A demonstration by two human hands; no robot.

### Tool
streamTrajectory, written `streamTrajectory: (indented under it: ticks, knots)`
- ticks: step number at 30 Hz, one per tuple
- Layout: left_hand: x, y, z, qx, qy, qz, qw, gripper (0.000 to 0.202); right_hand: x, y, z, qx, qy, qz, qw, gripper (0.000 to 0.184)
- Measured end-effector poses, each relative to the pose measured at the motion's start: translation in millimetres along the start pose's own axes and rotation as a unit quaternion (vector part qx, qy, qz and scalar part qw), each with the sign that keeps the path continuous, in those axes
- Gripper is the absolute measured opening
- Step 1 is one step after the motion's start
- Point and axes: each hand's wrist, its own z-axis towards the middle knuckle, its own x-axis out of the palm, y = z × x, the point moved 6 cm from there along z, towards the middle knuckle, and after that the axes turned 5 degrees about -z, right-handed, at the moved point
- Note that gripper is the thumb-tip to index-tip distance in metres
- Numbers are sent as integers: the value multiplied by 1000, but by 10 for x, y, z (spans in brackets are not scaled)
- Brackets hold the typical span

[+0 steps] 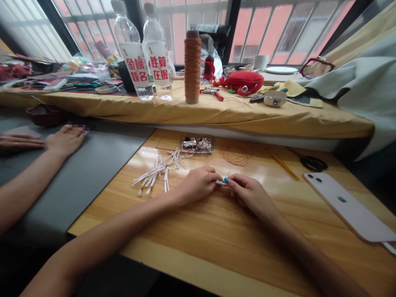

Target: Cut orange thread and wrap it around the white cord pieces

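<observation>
My left hand [199, 184] pinches a short white strip [220, 182] over the wooden table. Opposite it, my right hand [252, 193], with blue-green nails, has thumb and fingers closed on the strip's other end. A fine brown strand seems to rise beside the fingertips. Left of my hands lies a loose pile of white strips [157, 170], some bound with brown thread at their ends. Just behind sits a clear tray of beads [198, 144], and a coil of thin brown thread [235, 154] rests to its right.
A yellow pencil [285, 166], black-handled scissors [313, 163] and a white phone [349, 206] lie on the right. The cloth-covered ledge behind carries two water bottles [158, 53], a brown thread spool [192, 68] and a red pouch [244, 81]. Another person's hand [66, 140] is at left.
</observation>
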Motion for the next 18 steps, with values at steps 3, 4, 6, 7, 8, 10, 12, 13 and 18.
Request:
streamTrajectory:
  ticks: [3, 4, 6, 7, 8, 10, 12, 13, 18]
  knots:
    - [10, -11, 3, 25, 19, 20, 999, 28, 6, -23, -2, 42, 43, 19, 998, 28]
    - [11, -18, 2, 34, 21, 28, 999, 28, 12, -33, -6, 63, 61, 35, 996, 28]
    - [8, -37, -4, 53, 19, 45, 997, 28, 18, -46, -14, 103, 83, 72, 989, 27]
    - [7, -50, -9, 63, 16, 56, 996, 28, 20, -47, -19, 120, 89, 91, 985, 26]
    - [8, -66, -16, 75, 15, 68, 995, 28, 23, -46, -24, 133, 94, 108, 981, 26]
    - [17, -102, -31, 101, 16, 95, 990, 26, 35, -43, -32, 152, 103, 139, 973, 27]
    - [27, -128, -41, 120, 19, 116, 986, 23, 47, -47, -37, 163, 106, 165, 967, 28]
    - [28, -133, -40, 123, 19, 120, 985, 22, 47, -55, -36, 167, 101, 175, 965, 28]
    - [-116, -145, 7, 123, -34, 120, 985, 23, 25, -103, -8, 166, 45, 211, 962, 25]
